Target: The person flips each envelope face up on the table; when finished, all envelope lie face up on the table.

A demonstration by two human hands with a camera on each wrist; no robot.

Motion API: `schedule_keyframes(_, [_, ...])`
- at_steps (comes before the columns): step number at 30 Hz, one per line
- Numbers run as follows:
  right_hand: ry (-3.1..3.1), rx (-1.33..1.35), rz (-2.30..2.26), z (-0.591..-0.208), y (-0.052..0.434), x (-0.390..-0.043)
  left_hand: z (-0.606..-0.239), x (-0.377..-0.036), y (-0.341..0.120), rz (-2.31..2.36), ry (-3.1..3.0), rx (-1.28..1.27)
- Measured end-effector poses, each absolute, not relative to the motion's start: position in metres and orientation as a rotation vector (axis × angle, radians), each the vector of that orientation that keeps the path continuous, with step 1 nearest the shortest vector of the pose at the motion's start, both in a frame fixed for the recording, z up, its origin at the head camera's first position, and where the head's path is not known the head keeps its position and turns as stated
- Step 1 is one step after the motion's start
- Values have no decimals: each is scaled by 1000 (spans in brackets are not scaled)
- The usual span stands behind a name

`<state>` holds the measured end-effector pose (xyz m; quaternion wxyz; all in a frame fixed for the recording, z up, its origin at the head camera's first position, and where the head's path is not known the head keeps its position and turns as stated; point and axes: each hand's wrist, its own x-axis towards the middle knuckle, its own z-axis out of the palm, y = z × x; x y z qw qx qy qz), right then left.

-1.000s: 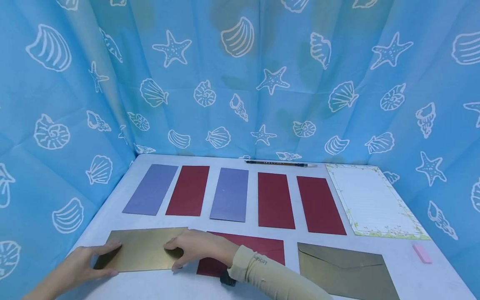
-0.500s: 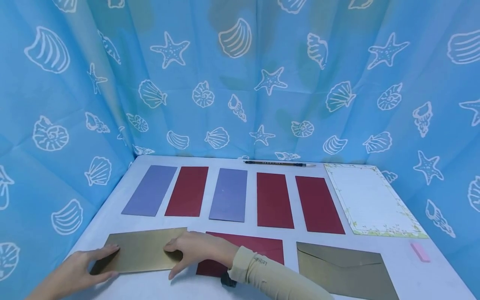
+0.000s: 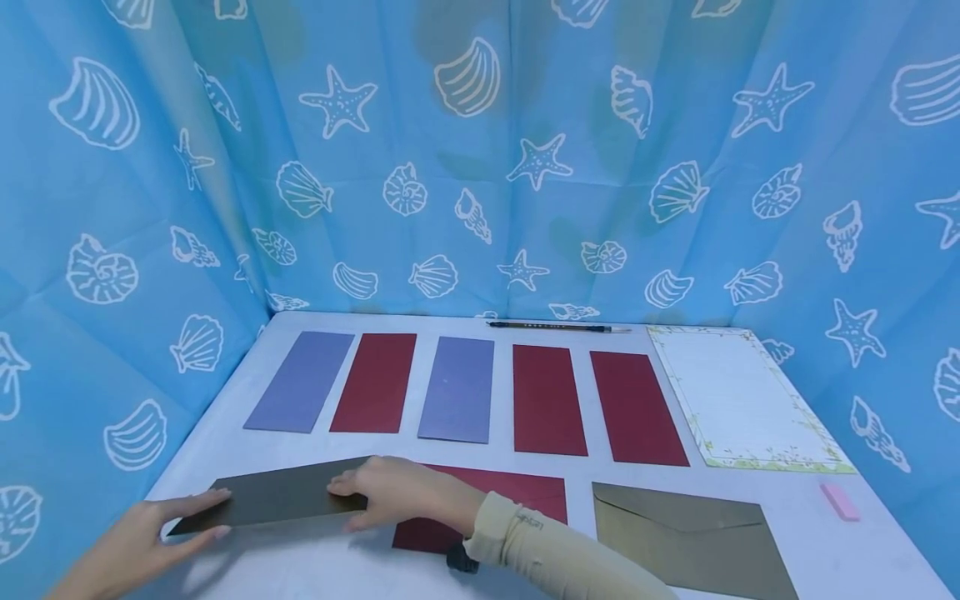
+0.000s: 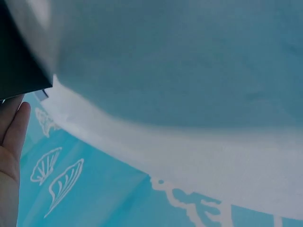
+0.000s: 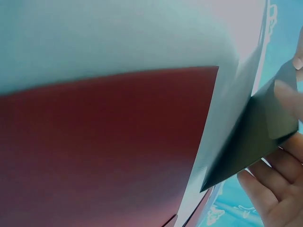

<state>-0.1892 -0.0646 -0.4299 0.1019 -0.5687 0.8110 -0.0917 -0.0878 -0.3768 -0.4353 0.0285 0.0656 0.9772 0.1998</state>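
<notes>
A gold-brown envelope point(image 3: 281, 497) is held between both hands at the front left of the table, tilted and raised off the surface, with a shadow under it. My left hand point(image 3: 146, 533) pinches its left end between thumb and fingers. The right hand point(image 3: 401, 492) grips the opposite end; in the right wrist view its thumb lies over the envelope point(image 5: 258, 132) and the fingers are beneath. Only the edge of the left hand point(image 4: 9, 161) shows in the left wrist view. Under the right forearm lies a red envelope point(image 3: 517, 490), partly hidden.
Purple envelopes point(image 3: 300, 382) and red envelopes point(image 3: 550, 400) stand in a row behind. Another gold-brown envelope point(image 3: 690, 542), flap up, lies front right. Bordered letter paper point(image 3: 742, 400), a pink eraser point(image 3: 839, 502) and a writing brush point(image 3: 555, 326) lie farther out. A shell-print curtain point(image 3: 480, 167) surrounds the table.
The gold-brown envelope has tilted up between the hands, so its face looks narrower and darker. Both hands keep their hold and have shifted slightly. The other things stay put.
</notes>
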Motion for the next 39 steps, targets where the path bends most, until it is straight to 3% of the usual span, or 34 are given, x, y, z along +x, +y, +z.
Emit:
schedule_keyframes(13, [2644, -1667, -509, -429, -58, -188, -424, -88, -377, 674, 3010, 7])
schedule_keyframes(22, [2710, -1681, -634, -429, -56, -193, -437, -83, -386, 636, 3366, 376])
schedule_keyframes(30, [2707, -1775, -768, -427, -56, -194, -431, -85, -385, 550, 3552, 411])
schedule_keyframes(39, [2696, -1650, -963, -423, -55, -193, -418, -85, -385, 604, 3642, 572])
